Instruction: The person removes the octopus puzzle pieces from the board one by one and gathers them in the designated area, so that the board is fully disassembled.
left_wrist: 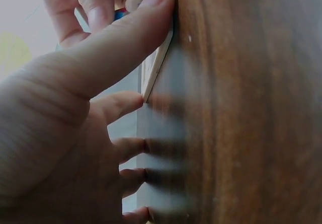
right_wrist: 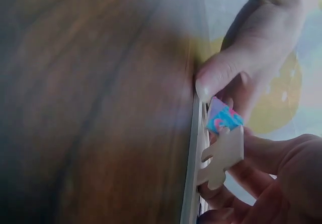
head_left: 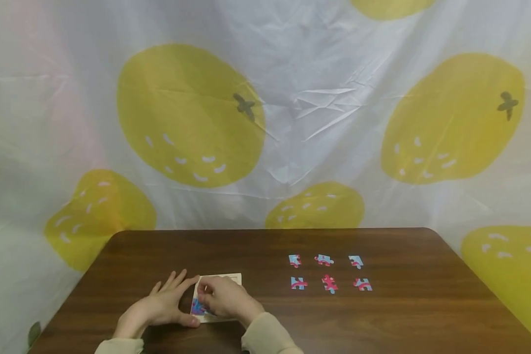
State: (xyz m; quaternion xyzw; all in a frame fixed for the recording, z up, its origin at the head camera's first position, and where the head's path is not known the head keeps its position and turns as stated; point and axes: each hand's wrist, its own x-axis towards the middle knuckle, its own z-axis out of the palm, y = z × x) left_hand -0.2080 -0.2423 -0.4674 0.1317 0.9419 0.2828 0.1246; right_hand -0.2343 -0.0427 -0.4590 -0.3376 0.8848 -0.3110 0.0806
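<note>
A shallow pale puzzle tray [head_left: 235, 277] lies on the table, with a purple-and-blue picture section [head_left: 197, 308] in its near left corner. My left hand [head_left: 164, 304] steadies its left side: thumb at the near corner, index fingertip at the far one, other fingers spread straight. Over the tray, my right hand [head_left: 227, 296] pinches a puzzle piece [right_wrist: 225, 156], tilted so its bare pale back faces the right wrist camera. Just beside that piece a purple, blue and pink printed piece [right_wrist: 223, 116] shows; whether the two are joined I cannot tell.
Several loose pink-and-light-blue puzzle pieces [head_left: 329, 283] lie face up in two rows right of the tray. Beneath everything is a dark brown wooden table [head_left: 402, 314] with rounded far corners. A white curtain with yellow fruit prints [head_left: 190, 113] hangs behind it.
</note>
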